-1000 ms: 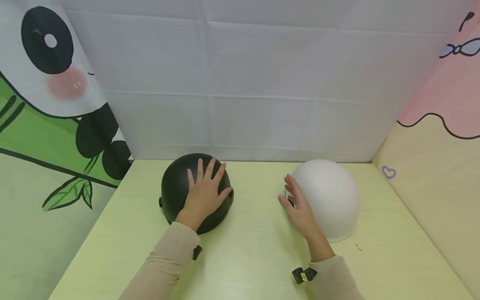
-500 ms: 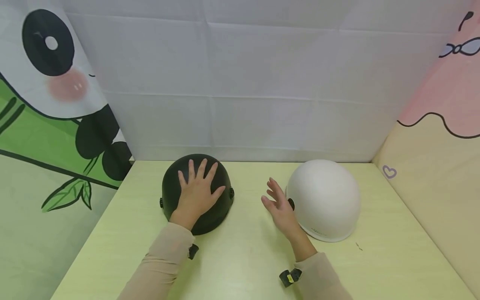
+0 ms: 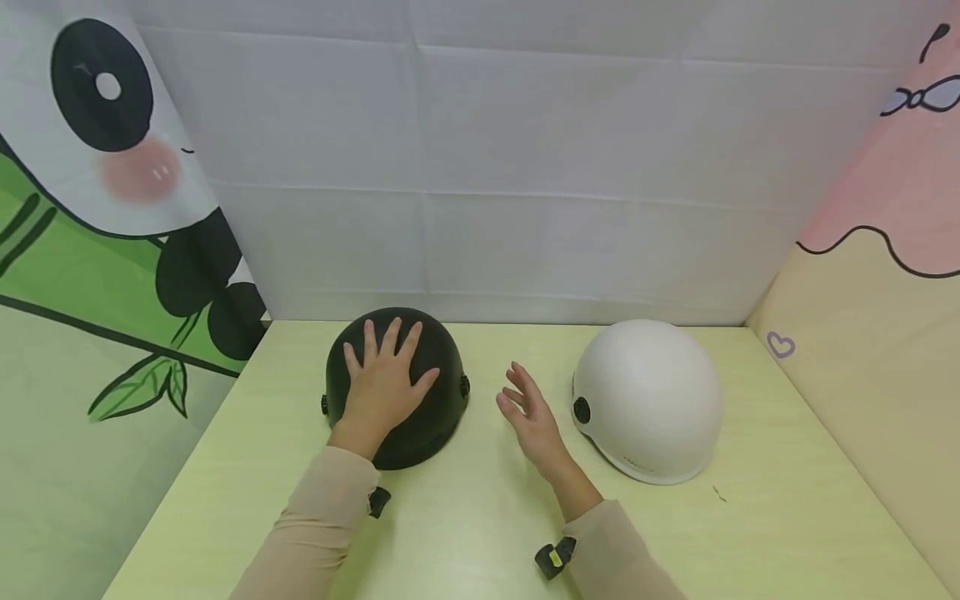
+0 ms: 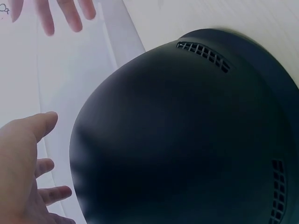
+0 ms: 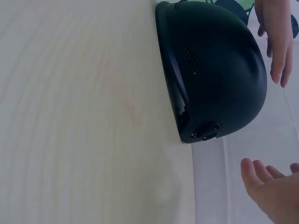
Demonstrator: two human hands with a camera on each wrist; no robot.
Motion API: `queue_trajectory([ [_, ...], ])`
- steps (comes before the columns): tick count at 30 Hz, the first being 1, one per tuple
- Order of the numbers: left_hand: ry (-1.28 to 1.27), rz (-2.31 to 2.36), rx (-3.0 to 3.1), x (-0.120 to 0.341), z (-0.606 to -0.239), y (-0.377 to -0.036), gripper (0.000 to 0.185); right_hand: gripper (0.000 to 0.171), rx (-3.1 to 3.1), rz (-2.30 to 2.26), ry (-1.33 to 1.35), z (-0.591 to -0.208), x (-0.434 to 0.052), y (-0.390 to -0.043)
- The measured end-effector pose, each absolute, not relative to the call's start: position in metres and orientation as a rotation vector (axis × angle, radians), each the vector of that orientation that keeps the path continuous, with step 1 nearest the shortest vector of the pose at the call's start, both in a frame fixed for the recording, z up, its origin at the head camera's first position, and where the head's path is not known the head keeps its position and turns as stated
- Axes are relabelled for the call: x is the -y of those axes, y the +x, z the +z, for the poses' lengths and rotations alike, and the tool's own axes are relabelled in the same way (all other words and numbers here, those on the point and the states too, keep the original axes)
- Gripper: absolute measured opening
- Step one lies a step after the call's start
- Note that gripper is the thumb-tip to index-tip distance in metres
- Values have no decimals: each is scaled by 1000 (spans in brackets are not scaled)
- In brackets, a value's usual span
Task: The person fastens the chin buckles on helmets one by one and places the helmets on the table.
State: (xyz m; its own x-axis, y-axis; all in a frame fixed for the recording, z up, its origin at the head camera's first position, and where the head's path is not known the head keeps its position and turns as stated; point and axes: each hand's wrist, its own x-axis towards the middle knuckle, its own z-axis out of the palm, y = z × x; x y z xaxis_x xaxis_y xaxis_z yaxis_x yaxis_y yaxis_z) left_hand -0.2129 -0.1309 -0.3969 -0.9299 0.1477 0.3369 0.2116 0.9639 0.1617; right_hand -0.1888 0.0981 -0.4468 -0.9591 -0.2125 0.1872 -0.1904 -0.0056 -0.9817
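A black helmet sits dome up at the left of the pale green table. My left hand lies spread over its crown with straight fingers; in the left wrist view the left hand shows beside the black helmet, and I cannot tell whether they touch. At the right stands a white helmet with a black side knob. My right hand hovers open between the two helmets and touches neither. The right wrist view shows the black helmet from the side.
White cloth wall closes the back of the table. A panda-print panel stands at the left and a pink-and-cream panel at the right. Bare tabletop lies in front of both helmets.
My right hand has left the side of the white helmet and moved left into the gap between the helmets. My left hand has shifted leftward over the black helmet's crown.
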Motion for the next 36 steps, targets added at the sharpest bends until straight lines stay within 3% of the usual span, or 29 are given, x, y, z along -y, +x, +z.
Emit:
queue_trajectory([
  [19,-193,-381,2808,155,-398,-214,76,60,-2082,-2210,-329,-459,-60,-191],
  [36,-129,-471,2812,171,-407,-215,87,79,-2054,-2121,-171,-476,-36,-198],
])
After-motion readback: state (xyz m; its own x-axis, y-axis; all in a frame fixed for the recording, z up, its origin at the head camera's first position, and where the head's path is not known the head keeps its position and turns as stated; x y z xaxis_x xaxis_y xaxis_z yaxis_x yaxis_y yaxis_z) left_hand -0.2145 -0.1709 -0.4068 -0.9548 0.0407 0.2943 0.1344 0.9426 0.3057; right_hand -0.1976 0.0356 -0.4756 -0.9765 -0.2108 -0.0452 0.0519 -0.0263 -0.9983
